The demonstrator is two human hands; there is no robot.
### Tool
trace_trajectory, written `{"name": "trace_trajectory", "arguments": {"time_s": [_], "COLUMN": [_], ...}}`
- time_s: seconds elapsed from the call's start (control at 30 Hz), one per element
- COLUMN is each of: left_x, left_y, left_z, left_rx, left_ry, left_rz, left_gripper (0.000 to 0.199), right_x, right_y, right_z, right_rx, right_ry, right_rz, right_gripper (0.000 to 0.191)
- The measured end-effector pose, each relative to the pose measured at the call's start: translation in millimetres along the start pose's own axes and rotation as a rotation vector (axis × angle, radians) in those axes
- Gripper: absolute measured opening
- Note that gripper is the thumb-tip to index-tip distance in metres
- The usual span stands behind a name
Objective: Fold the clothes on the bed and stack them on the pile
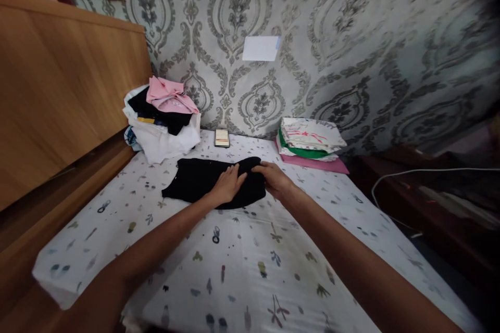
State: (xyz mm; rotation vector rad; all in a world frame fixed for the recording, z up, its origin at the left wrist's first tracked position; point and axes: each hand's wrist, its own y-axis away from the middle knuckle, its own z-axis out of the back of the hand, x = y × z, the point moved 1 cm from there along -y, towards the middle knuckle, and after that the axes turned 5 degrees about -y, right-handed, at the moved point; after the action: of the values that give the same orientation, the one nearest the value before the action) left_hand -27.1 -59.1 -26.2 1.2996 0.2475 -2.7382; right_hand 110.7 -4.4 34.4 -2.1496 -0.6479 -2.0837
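Observation:
A black garment [199,179], partly folded, lies on the white printed sheet in front of me. My left hand [227,186] rests on the cloth right of its middle, fingers stretched out and pressing flat. At the right end, my right hand [273,177] pinches the edge of the garment between thumb and fingers. Which kind of garment it is cannot be made out.
A loose heap of clothes [167,138] sits at the back left by a wooden panel [70,83]. Folded clothes [312,135] are stacked at the back right. A phone-like device [222,138] stands near the patterned wall. A white cable [429,169] runs beside the sheet [242,260].

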Motion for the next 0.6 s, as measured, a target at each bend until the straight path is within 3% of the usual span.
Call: {"name": "trace_trajectory", "arguments": {"time_s": [0.13, 0.27, 0.43, 0.5, 0.6], "left_x": [4.4, 21.4, 54.8, 69.6, 87.7], "left_y": [5.9, 12.9, 15.3, 16.0, 19.2], "left_z": [20.3, 60.9, 108.5, 119.8, 126.9], "left_rx": [-0.021, -0.014, 0.065, 0.039, -0.023], "left_ry": [0.213, 0.439, 0.902, 0.901, 0.827], "left_rz": [-0.016, 0.077, 0.425, 0.51, 0.512], "left_gripper": [0.039, 0.021, 0.053, 0.057, 0.042], "right_x": [6.4, 5.5, -11.3, -22.8, -37.4], "right_y": [-0.3, -4.4, -10.0, -7.4, 1.0], "right_z": [-22.8, -62.7, -129.6, -153.4, -172.7], "right_rx": [0.025, 0.082, 0.12, 0.167, 0.246], "right_ry": [-0.023, 0.054, 0.217, 0.239, 0.253], "right_rz": [0.007, 0.075, 0.125, 0.112, 0.09], "right_gripper": [0.019, 0.02, 0.026, 0.026, 0.021]}}
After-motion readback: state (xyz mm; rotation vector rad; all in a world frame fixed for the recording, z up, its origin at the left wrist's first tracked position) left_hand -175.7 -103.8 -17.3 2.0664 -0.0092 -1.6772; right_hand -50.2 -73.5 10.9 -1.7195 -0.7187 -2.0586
